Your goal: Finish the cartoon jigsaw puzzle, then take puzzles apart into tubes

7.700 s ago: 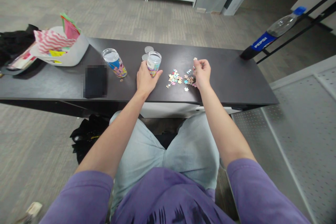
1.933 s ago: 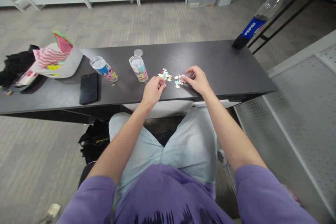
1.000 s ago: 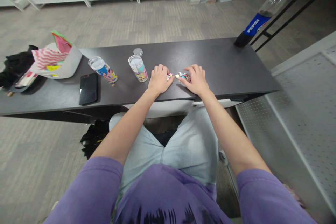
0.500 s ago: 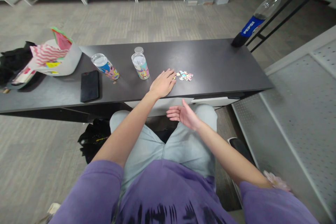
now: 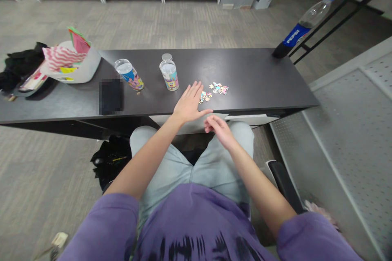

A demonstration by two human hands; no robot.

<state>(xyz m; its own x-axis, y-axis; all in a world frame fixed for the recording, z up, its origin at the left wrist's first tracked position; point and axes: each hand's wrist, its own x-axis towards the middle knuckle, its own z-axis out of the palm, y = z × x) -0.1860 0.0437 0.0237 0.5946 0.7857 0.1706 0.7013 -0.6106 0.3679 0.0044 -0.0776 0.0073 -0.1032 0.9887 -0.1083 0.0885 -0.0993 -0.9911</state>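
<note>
My left hand (image 5: pixel 189 104) lies palm down at the table's front part, its fingers stretched out and the thumb spread to the right. Beside its fingers is a small cluster of puzzle pieces (image 5: pixel 206 97), partly covered by the hand. A second group of puzzle pieces (image 5: pixel 219 88) lies a little farther right and back. Just off the front edge, above my lap, my right hand (image 5: pixel 219 129) is held with its fingers curled in. Its palm is hidden, so whatever it may hold does not show.
The dark table (image 5: pixel 251 77) carries a clear-topped printed can (image 5: pixel 130 75), another printed can (image 5: pixel 169 75) with a round lid (image 5: pixel 167 56) behind it, and a blurred dark rectangle (image 5: pixel 110 96). A white bin (image 5: pixel 92 67) stands left, a Pepsi bottle (image 5: pixel 295 34) at the right end.
My left hand has turned and its thumb has spread, and more pieces show beside its fingers. My right hand has gone from open to curled, nearer the left thumb.
</note>
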